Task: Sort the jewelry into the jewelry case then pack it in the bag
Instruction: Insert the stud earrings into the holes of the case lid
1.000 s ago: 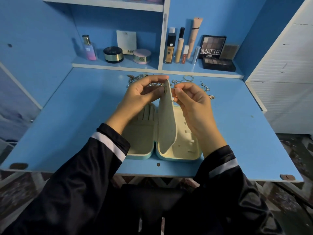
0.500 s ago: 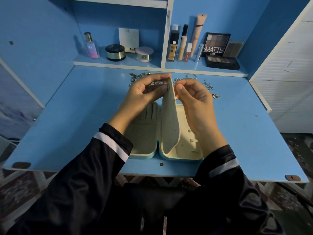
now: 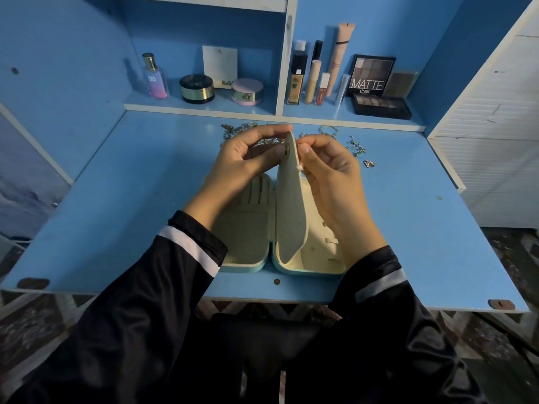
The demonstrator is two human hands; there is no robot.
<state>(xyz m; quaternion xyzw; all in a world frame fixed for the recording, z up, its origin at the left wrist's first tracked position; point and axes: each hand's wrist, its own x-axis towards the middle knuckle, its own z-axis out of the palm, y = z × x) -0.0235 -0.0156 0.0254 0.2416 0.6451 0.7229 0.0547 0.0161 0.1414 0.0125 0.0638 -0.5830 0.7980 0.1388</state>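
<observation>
Left hand (image 3: 248, 158) pinches the top of a cream flap (image 3: 290, 205), thumb & forefinger closed at a round metal snap near the flap's tip. Right hand (image 3: 326, 167) is curled against the flap's other face, fingertips pressed together on a small white nub at its edge; whether a piece of jewelry sits betw. the fingers cannot be told. Both wrists wear dark sleeves w/ a white band.

The flap stands upright, hinged at the middle of the open case (image 3: 248, 249), which lies flat on the blue table (image 3: 131, 199) near the front edge. The case has a pale teal shell & cream lining: left half shows ring-roll slots at the back & a plain compartment in front; right half, partly hidden by the flap & right hand, shows small tabs.

Beyond the hands, loose silver jewelry (image 3: 357, 147) is scattered along the back of the table, incl. a hoop-like piece & small charms to the right, well apart from the case.

On the shelf behind: a perfume bottle (image 3: 154, 77), two round compacts, a white card, several tubes & bottles in the right bay, and a palette (image 3: 370, 75) marked "MATTE" propped over a second, flat palette. A white slatted panel stands at right.
</observation>
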